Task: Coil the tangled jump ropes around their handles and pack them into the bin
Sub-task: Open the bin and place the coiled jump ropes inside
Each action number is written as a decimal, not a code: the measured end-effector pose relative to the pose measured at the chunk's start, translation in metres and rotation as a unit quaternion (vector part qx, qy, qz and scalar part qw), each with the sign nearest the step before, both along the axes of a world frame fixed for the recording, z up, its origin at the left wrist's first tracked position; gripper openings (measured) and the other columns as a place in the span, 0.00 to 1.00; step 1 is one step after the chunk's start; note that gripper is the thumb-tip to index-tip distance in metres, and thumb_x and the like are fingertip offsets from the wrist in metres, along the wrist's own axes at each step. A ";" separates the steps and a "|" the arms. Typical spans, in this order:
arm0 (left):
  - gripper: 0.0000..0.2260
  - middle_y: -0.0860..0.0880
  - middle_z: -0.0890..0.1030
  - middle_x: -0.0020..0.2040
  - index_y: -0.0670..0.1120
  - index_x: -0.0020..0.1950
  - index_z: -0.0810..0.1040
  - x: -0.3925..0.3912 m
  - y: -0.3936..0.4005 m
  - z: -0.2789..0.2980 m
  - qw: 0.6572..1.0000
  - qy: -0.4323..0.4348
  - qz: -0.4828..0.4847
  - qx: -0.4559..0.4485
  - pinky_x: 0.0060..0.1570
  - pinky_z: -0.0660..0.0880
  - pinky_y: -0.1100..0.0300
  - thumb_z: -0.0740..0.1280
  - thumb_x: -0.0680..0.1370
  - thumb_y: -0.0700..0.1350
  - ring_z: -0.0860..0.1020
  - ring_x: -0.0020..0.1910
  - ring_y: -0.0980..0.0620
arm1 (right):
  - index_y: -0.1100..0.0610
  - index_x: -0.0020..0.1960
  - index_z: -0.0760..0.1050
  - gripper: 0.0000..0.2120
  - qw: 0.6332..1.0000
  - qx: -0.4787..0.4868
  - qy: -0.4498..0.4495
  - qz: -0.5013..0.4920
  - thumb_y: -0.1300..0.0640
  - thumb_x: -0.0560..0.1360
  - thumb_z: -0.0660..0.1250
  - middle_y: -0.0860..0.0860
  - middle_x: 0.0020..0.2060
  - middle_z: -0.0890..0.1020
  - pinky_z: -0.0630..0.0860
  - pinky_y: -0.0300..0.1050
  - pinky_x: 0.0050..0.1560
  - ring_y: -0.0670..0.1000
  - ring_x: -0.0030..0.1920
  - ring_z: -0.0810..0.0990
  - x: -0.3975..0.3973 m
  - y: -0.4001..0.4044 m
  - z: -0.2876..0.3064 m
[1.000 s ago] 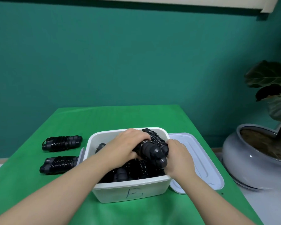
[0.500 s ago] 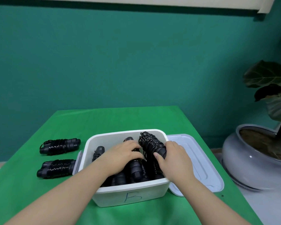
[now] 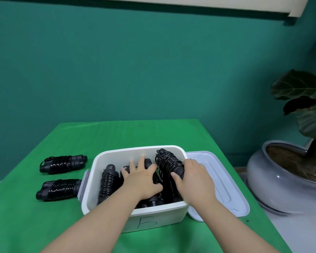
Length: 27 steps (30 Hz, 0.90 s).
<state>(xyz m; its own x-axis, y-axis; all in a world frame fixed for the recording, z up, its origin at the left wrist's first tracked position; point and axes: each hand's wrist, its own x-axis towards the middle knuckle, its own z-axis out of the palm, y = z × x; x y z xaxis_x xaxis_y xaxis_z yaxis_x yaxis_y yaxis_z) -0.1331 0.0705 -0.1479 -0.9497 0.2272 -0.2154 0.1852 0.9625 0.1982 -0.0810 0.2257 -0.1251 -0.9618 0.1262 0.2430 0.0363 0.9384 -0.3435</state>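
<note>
Two coiled jump ropes (image 3: 63,164) (image 3: 59,189) lying on the green table (image 3: 35,225), left of the white bin (image 3: 159,219). Inside the bin, more coiled ropes (image 3: 108,181). Left hand (image 3: 141,181), fingers spread flat, pressing down on them. Right hand (image 3: 194,181) gripping a tilted coiled rope (image 3: 169,162). Lid (image 3: 219,181) lying beside the bin; potted plant (image 3: 288,172) far right.

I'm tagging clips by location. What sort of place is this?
Probably a staged indoor work corner: a green cloth-covered table against a plain teal wall, with a large potted plant in a grey ceramic pot beside it.
</note>
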 end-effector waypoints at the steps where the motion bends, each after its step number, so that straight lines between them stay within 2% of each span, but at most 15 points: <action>1: 0.29 0.46 0.44 0.77 0.58 0.71 0.59 0.001 -0.001 0.001 1.000 0.012 -0.007 -0.003 0.71 0.44 0.38 0.63 0.72 0.59 0.52 0.75 0.39 | 0.54 0.54 0.68 0.16 1.000 -0.002 0.000 -0.001 0.42 0.78 0.60 0.49 0.52 0.74 0.70 0.45 0.47 0.51 0.53 0.71 0.000 0.000 0.000; 3: 0.24 0.44 0.52 0.74 0.55 0.66 0.65 0.003 -0.003 0.004 0.998 0.043 -0.029 0.021 0.72 0.44 0.44 0.63 0.72 0.58 0.61 0.71 0.41 | 0.53 0.54 0.68 0.15 1.000 -0.007 0.002 -0.002 0.42 0.78 0.60 0.48 0.52 0.74 0.70 0.45 0.46 0.51 0.53 0.71 0.001 0.000 0.000; 6: 0.19 0.47 0.55 0.71 0.55 0.60 0.68 0.005 -0.009 0.004 0.996 0.048 -0.049 0.060 0.73 0.44 0.48 0.65 0.71 0.57 0.60 0.70 0.44 | 0.53 0.53 0.68 0.15 1.000 0.001 -0.003 -0.003 0.41 0.78 0.60 0.48 0.52 0.74 0.70 0.45 0.46 0.51 0.52 0.71 0.001 0.000 -0.001; 11: 0.21 0.48 0.55 0.72 0.58 0.58 0.65 0.002 -0.011 0.007 0.999 -0.016 -0.026 0.026 0.72 0.41 0.40 0.66 0.68 0.58 0.65 0.69 0.45 | 0.54 0.54 0.67 0.15 1.000 0.012 -0.017 0.001 0.42 0.78 0.59 0.49 0.52 0.74 0.69 0.45 0.44 0.52 0.53 0.71 0.001 -0.001 0.001; 12: 0.21 0.48 0.55 0.72 0.58 0.58 0.65 0.001 -0.010 0.008 0.999 -0.020 -0.017 0.022 0.71 0.41 0.38 0.66 0.68 0.58 0.62 0.71 0.45 | 0.54 0.55 0.67 0.15 1.000 0.019 -0.019 0.002 0.42 0.78 0.59 0.49 0.53 0.74 0.69 0.45 0.45 0.52 0.53 0.71 0.001 -0.001 0.002; 14: 0.21 0.49 0.52 0.75 0.61 0.60 0.65 -0.001 -0.011 0.009 1.000 -0.027 0.007 0.011 0.69 0.39 0.34 0.65 0.69 0.58 0.46 0.76 0.45 | 0.54 0.56 0.67 0.16 0.999 0.036 -0.018 0.005 0.43 0.79 0.58 0.50 0.53 0.74 0.70 0.45 0.46 0.52 0.54 0.71 0.001 -0.001 0.003; 16: 0.24 0.50 0.50 0.77 0.65 0.65 0.63 -0.003 -0.017 0.010 0.998 -0.047 0.034 0.013 0.68 0.37 0.34 0.64 0.71 0.63 0.38 0.76 0.43 | 0.55 0.56 0.67 0.16 0.998 0.055 -0.013 0.006 0.43 0.79 0.58 0.50 0.53 0.74 0.69 0.45 0.46 0.53 0.54 0.72 0.000 -0.002 0.004; 19: 0.28 0.50 0.50 0.78 0.67 0.69 0.58 -0.001 -0.022 0.009 0.997 -0.063 0.038 0.005 0.70 0.38 0.36 0.60 0.71 0.68 0.40 0.76 0.43 | 0.55 0.58 0.64 0.16 0.996 0.090 -0.005 0.004 0.44 0.79 0.58 0.51 0.54 0.75 0.65 0.46 0.44 0.54 0.54 0.74 -0.002 -0.005 0.006; 21: 0.31 0.50 0.48 0.78 0.67 0.71 0.54 0.003 -0.018 0.004 0.998 -0.051 0.031 -0.007 0.70 0.38 0.36 0.60 0.71 0.69 0.39 0.76 0.43 | 0.55 0.60 0.64 0.16 0.993 0.118 -0.007 0.001 0.45 0.80 0.57 0.52 0.55 0.77 0.65 0.48 0.46 0.54 0.56 0.74 -0.003 -0.009 0.007; 24: 0.38 0.51 0.47 0.78 0.65 0.74 0.46 0.003 -0.016 -0.001 0.998 -0.044 0.032 -0.008 0.72 0.40 0.38 0.60 0.69 0.71 0.38 0.76 0.43 | 0.55 0.60 0.66 0.15 0.990 0.142 -0.017 0.007 0.46 0.81 0.53 0.53 0.55 0.78 0.67 0.50 0.51 0.56 0.59 0.73 -0.006 -0.020 0.006; 27: 0.42 0.52 0.47 0.78 0.64 0.75 0.41 0.002 -0.024 -0.002 0.999 -0.041 0.016 0.000 0.73 0.42 0.43 0.60 0.69 0.72 0.39 0.76 0.44 | 0.54 0.59 0.65 0.15 0.978 0.189 -0.076 0.039 0.45 0.81 0.54 0.54 0.53 0.79 0.66 0.52 0.55 0.56 0.57 0.75 -0.007 -0.027 0.006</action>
<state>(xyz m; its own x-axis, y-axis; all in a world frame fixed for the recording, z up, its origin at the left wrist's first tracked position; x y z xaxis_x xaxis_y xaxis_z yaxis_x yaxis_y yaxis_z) -0.1312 0.0466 -0.1495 -0.9355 0.1968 -0.2934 0.1373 0.9677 0.2115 -0.0884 0.1991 -0.1192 -0.9936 -0.0206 0.1108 -0.0172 0.9994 0.0315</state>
